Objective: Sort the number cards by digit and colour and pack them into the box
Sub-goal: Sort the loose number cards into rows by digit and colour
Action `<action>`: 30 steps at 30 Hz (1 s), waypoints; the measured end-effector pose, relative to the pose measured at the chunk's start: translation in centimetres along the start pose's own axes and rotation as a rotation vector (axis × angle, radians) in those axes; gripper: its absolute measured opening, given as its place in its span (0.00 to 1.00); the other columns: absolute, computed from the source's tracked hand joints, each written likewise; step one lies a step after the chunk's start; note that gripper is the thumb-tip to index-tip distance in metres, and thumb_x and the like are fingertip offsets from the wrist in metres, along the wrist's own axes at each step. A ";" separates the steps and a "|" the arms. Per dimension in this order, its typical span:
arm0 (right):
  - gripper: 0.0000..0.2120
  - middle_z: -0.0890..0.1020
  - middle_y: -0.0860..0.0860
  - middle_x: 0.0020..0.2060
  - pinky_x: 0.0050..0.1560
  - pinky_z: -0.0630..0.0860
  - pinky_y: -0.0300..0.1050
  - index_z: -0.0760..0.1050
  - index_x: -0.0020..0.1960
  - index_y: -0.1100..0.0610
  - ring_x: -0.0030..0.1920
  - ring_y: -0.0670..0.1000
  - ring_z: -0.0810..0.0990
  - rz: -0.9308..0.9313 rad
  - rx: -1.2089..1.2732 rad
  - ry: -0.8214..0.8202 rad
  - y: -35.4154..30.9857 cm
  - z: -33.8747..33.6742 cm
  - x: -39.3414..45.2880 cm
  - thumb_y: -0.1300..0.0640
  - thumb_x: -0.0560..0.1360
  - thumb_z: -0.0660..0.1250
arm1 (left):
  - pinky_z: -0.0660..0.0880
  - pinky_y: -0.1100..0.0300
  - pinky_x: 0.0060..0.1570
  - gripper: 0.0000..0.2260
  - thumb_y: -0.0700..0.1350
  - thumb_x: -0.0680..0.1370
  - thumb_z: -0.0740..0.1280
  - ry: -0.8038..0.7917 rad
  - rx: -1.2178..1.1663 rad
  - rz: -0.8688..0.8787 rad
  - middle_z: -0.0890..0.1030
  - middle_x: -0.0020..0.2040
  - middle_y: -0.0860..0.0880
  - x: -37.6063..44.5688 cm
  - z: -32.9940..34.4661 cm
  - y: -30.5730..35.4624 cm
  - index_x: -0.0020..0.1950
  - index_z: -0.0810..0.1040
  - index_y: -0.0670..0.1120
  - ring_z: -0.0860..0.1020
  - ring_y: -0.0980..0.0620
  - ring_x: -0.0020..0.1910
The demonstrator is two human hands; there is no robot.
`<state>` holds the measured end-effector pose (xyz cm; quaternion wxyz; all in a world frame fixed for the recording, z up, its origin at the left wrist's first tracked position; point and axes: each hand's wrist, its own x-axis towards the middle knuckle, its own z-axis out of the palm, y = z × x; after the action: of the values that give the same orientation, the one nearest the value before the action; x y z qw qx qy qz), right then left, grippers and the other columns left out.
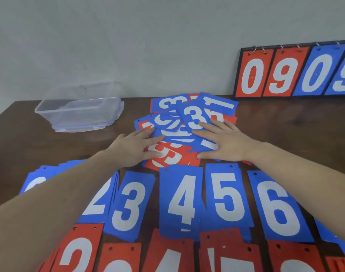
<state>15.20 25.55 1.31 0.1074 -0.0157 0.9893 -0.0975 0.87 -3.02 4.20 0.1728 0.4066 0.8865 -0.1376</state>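
Fingers of both hands lie flat on the jumbled card pile [179, 132], hiding several digits.

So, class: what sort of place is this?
Probably a plain indoor room, not a shop or kitchen: a brown wooden table against a bare grey wall, holding number cards and a flip scoreboard.

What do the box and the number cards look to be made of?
Box: clear, glossy plastic; the table shows through its walls. Number cards: thin stiff sheet, probably plastic or coated card, with a matte, slightly grainy face and punched holes; the look leaves it open.
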 end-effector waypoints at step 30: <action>0.48 0.53 0.45 0.81 0.79 0.47 0.65 0.50 0.80 0.37 0.81 0.53 0.48 0.214 0.126 0.229 3.2 -0.5 0.0 0.22 0.65 0.57 | 0.39 0.45 0.77 0.29 0.69 0.79 0.50 0.216 -0.242 0.011 0.45 0.82 0.58 2.5 1.5 0.7 0.79 0.49 0.69 0.42 0.54 0.81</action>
<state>15.03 28.80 1.19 0.0046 0.1075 0.9830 -0.1486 0.14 -1.44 1.71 0.1250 0.4004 0.9077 0.0155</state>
